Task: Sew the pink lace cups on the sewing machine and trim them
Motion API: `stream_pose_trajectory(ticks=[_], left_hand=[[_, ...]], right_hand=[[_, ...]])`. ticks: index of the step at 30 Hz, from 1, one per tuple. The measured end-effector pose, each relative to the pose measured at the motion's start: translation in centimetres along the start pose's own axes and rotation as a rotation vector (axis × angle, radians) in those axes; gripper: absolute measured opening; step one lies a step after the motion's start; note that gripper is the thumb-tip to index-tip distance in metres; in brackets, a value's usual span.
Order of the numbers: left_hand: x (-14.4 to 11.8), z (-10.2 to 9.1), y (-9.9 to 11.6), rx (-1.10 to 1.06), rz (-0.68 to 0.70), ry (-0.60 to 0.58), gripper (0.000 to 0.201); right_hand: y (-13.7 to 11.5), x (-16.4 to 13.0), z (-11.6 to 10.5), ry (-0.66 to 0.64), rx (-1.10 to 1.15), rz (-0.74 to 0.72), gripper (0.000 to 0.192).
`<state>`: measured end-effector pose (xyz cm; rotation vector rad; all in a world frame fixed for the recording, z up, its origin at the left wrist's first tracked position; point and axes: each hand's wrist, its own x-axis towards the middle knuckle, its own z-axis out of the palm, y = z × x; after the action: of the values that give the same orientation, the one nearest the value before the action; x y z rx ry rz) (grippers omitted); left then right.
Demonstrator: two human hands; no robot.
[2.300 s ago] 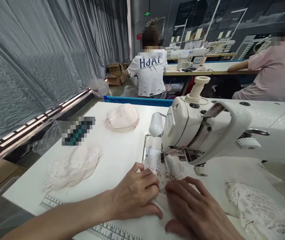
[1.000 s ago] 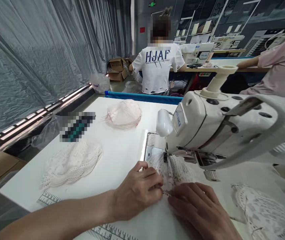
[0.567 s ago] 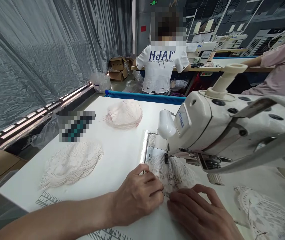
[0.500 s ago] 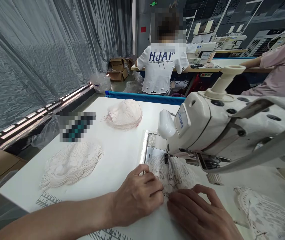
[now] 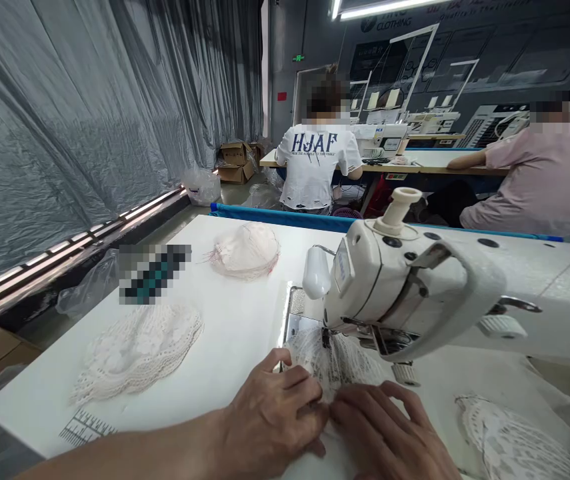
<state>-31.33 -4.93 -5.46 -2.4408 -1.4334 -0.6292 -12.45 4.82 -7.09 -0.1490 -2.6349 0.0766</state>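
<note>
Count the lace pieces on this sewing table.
4: one white lace pile front left, one pinkish pile farther back, one under the needle at both hands, one at right, partly cut off.
</note>
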Motion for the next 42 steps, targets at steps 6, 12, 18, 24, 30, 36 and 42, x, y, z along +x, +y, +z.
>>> stream_pose_trajectory(ticks=[6,12,18,24,30,36,42], left_hand=[[1.0,0.6,-1.0,0.045,-0.013,-0.042,0.026],[2.1,1.8,-2.4,0.076,-0.046,-0.055,0.028],[2.5,2.4,-2.9,0.085,-0.061,-0.041,0.03],[2.2,2.2,-2.4,0.144,-0.032,-0.022,0.026],[2.0,1.9,-1.7,0.161,0.014,-0.008,0.009],[2.0,2.0,-1.4,0.183,0.003,0.011,0.01],[2.0,2.3,-1.5,0.176,-0.025,0.034,0.01]], right_hand=[[1.8,-0.1,1.1,0.055,-0.301,-0.01,0.06],[2.7,0.7,1.3,0.052,-0.373,0.015,0.063],[3.1,1.2,1.3,0.057,-0.32,0.056,0.053],[2.8,0.5,0.9,0.03,-0.362,0.01,0.051],[1.8,0.0,0.3,-0.028,-0.296,-0.06,0.049],[1.6,0.6,0.2,-0.023,-0.338,-0.094,0.051],[2.3,-0.2,1.0,-0.023,-0.426,-0.121,0.039]])
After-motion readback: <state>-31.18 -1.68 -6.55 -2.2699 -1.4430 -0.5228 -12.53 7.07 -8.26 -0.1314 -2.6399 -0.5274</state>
